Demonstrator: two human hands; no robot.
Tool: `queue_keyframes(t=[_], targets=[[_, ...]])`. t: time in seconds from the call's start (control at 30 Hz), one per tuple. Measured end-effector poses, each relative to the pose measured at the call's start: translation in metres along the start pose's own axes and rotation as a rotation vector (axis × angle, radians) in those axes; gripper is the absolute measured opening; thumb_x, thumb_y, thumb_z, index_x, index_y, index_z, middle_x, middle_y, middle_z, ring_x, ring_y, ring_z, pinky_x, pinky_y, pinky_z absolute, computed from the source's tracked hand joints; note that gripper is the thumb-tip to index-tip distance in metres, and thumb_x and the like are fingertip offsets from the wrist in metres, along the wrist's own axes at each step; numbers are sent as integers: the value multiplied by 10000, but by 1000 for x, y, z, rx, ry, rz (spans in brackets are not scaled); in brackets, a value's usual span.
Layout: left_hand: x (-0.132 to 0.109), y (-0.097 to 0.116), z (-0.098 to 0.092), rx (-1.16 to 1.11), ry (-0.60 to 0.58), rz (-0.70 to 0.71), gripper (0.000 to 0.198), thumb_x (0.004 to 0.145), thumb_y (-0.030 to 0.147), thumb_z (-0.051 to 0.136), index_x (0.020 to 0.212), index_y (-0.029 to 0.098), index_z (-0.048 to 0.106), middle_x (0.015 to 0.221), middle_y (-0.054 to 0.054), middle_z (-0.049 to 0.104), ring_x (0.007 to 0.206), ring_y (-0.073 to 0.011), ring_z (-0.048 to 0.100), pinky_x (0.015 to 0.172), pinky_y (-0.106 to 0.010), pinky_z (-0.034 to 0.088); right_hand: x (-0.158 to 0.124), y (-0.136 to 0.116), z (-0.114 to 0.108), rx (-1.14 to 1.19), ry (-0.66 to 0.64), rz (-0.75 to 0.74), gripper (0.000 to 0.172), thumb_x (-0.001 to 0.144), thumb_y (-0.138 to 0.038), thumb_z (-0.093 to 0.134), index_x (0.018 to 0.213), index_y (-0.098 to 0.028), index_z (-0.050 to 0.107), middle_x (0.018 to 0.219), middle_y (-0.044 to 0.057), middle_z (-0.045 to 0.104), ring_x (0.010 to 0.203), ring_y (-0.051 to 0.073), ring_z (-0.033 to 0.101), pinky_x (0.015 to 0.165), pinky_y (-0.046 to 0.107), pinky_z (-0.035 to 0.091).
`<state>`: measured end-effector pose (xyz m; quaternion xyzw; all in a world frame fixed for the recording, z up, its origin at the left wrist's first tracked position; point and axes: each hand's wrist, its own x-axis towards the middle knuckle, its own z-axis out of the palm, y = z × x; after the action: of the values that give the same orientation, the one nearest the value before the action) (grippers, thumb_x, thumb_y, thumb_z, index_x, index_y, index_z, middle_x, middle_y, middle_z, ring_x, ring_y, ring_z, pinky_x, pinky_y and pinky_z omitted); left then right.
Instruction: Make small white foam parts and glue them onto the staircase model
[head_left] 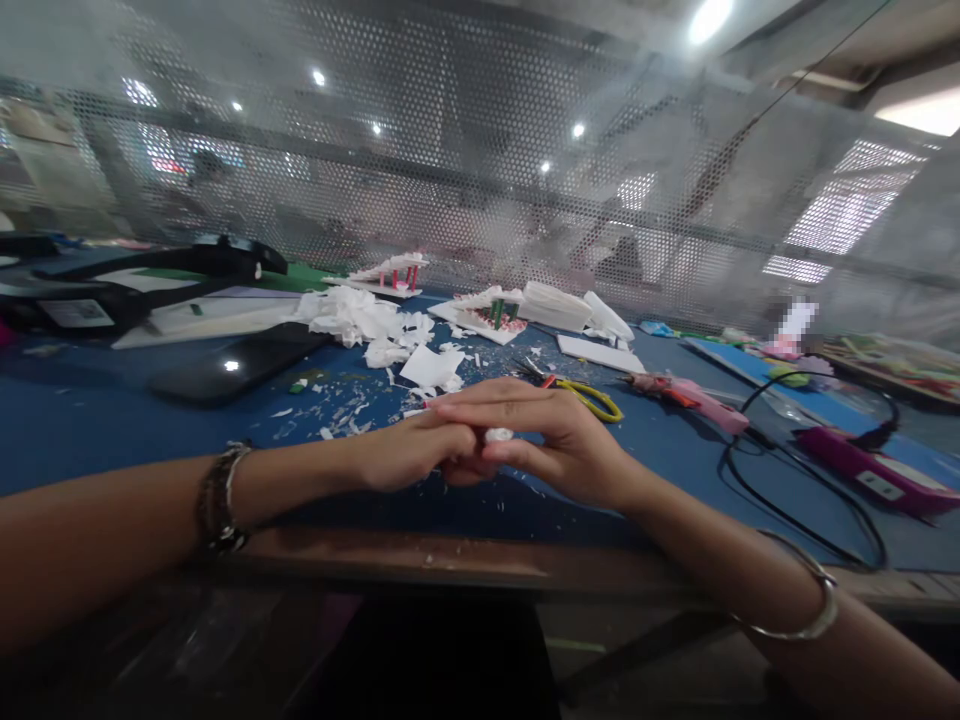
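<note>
My two hands meet over the front part of the blue table. My left hand [416,450] is closed, its fingers curled and partly hidden by the other hand. Lying across it from the right, my right hand [562,435] presses fingers and thumb around a small crumpled white piece [498,435]. Most of this piece is covered, so its kind is unclear. A thin pink-and-white tip [418,408] shows just behind the left hand. Beyond the hands are a white paper sheet [431,366] and a yellow-handled cutting tool [592,398].
White scraps [352,312] and small bits litter the table. Two small white stair models [390,278] stand behind. A dark phone-like slab [240,368] lies left. Rightward are a pink glue gun [697,398], a black cable [814,520] and a magenta power strip [877,470]. Perforated metal screen [450,170] behind.
</note>
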<state>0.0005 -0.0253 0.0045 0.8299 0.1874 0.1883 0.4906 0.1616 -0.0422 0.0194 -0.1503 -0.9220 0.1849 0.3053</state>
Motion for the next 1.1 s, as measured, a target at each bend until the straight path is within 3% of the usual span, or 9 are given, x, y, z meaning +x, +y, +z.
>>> queue_keyframes(t=[0.13,0.2,0.3,0.53,0.7,0.9,1.03,1.1], targets=[[1,-5,3,-234,10,-74,97,541,217,343,461,204,289,469,44,274,428,-82,227,374,-232,194,-1,0,-1,46,-52,-34,484,801,-342,496,1180,-42,465,1192,156,520,1130,146,445,969,318,317],[2,-6,5,-362,-57,-81,110,529,204,359,451,203,281,445,47,258,408,-78,205,361,-235,164,-1,0,-1,63,-56,-43,449,818,-296,479,1183,-34,458,1199,157,515,1138,140,438,975,309,310],[4,-8,5,-499,-161,-41,151,517,190,377,430,204,255,415,53,221,388,-74,170,364,-248,139,-2,1,-1,83,-34,-44,402,817,-234,487,1181,-64,468,1182,138,535,1123,136,454,964,305,326],[4,-8,3,-518,-238,2,180,560,184,378,415,198,271,395,50,211,372,-81,185,409,-277,137,-4,2,-1,196,31,-24,293,782,-154,536,1073,-172,571,1139,82,564,1050,137,513,908,317,387],[4,-11,2,-497,-169,63,214,604,227,392,433,196,266,407,62,192,369,-71,136,404,-265,90,-4,-1,0,237,118,41,186,761,-123,555,928,-156,628,1034,73,593,965,127,550,864,303,417],[10,-16,0,-506,-57,134,172,628,205,346,465,195,289,405,64,204,366,-75,150,388,-251,117,-2,4,1,132,259,68,110,766,-157,550,832,-178,634,842,22,604,821,93,558,752,245,451],[13,-20,-5,-375,87,118,211,719,219,324,512,178,341,440,58,244,380,-72,190,382,-222,157,-5,8,-23,-10,318,191,224,782,-240,514,990,-178,566,930,34,589,827,98,556,716,230,458],[13,-20,-7,-271,126,67,241,783,233,299,574,165,398,467,48,311,400,-74,254,398,-208,211,-11,13,-42,-257,317,302,281,786,-296,494,1026,-159,545,879,41,597,808,118,558,714,252,456]])
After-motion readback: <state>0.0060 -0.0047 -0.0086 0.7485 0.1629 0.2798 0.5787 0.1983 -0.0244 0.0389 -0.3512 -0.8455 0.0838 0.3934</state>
